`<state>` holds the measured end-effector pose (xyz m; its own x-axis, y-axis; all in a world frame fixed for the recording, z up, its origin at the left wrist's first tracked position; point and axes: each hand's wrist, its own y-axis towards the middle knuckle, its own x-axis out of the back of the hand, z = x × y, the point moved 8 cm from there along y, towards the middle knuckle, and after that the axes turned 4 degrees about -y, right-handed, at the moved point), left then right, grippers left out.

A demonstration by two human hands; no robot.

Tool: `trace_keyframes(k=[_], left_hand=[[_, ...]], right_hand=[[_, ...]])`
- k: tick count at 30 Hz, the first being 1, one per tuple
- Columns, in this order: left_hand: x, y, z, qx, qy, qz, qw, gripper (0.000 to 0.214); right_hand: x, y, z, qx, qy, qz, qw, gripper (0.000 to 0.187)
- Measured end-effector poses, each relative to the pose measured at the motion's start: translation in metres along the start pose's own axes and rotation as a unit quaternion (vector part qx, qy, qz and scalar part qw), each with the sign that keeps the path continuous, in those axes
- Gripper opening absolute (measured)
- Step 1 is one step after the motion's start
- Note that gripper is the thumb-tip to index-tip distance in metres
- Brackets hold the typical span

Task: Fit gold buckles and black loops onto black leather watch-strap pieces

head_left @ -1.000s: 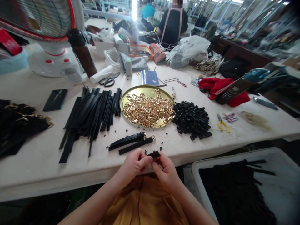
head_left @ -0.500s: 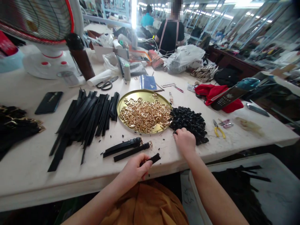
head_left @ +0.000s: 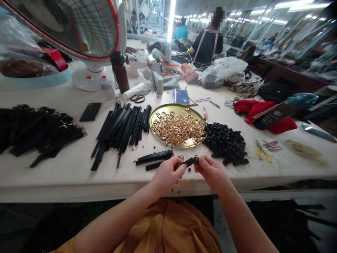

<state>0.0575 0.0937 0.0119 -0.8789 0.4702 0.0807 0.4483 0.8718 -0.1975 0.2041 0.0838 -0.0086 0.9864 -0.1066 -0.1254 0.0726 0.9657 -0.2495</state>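
My left hand (head_left: 167,174) pinches one end of a short black strap (head_left: 188,162) over the table's front edge. My right hand (head_left: 210,171) is closed at the strap's other end, holding a small black loop (head_left: 196,160) against it. Two finished black straps with gold buckles (head_left: 155,157) lie just beyond my hands. Behind them sits a round gold tray (head_left: 163,112) full of gold buckles (head_left: 177,130), with a heap of small black loops (head_left: 225,143) to its right.
Loose black straps (head_left: 122,128) lie left of the tray, and a pile of buckled straps (head_left: 37,128) sits at far left. A phone (head_left: 90,111), scissors (head_left: 139,96), a fan (head_left: 79,31), yellow pliers (head_left: 262,153) and red cloth (head_left: 263,112) are about. A person works at the far end.
My right hand has come back from the heap of black loops with one loop and met the strap in my left hand. The view has shifted left.
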Motion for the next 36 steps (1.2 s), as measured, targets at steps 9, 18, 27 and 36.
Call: trace_keyframes(k=[9,18,27,36], left_hand=[[-0.009,-0.012,0.019,0.036,0.085,0.038,0.995,0.021],[-0.028,-0.008,0.022,-0.024,0.010,0.092,0.995,0.038],[-0.022,0.004,0.026,-0.004,-0.024,0.086,0.996,0.034],[-0.023,0.014,0.029,0.023,-0.036,0.093,0.995,0.036]], right_hand=[[-0.020,-0.024,-0.005,0.049,-0.107,-0.004,0.993,0.029],[-0.005,-0.025,-0.042,-0.037,0.028,-0.025,0.999,0.026],[-0.016,-0.027,-0.032,-0.020,0.004,0.009,1.000,0.027],[0.007,-0.009,-0.034,-0.039,-0.027,-0.062,0.997,0.024]])
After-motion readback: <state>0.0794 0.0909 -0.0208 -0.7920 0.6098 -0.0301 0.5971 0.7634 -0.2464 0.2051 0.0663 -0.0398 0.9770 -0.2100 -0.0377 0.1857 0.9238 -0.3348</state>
